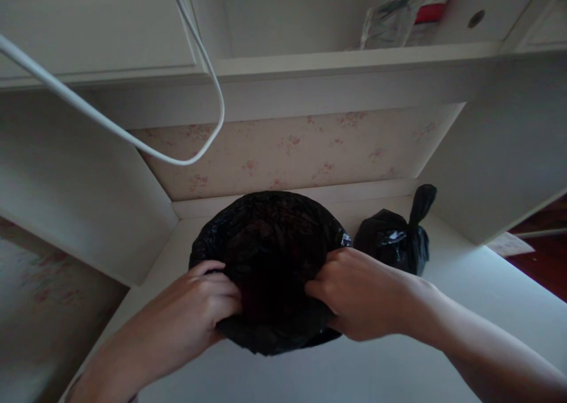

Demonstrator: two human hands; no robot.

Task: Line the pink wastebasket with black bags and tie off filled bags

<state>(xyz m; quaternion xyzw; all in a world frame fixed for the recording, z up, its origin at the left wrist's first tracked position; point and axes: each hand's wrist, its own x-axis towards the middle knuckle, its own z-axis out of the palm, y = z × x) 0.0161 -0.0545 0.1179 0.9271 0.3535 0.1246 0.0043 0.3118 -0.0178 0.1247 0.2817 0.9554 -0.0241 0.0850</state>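
A black garbage bag (274,335) lines a round bin on the white surface, its edge folded out over the rim. The bin's own wall is covered by the bag, and its inside is dark. My left hand (206,302) grips the bag at the left of the rim, fingers curled over the edge. At the right of the rim, my right hand (348,291) is closed on the same bag, with fingers bent inward. Just behind my right hand sits a tied black bag (392,237), its knotted top sticking up.
White side panels and a shelf edge (354,60) frame the nook above the white surface (469,296). Floral wallpaper (290,146) shows at the back. A white cable (177,162) loops down at upper left. Plastic packages (398,19) lie on the shelf.
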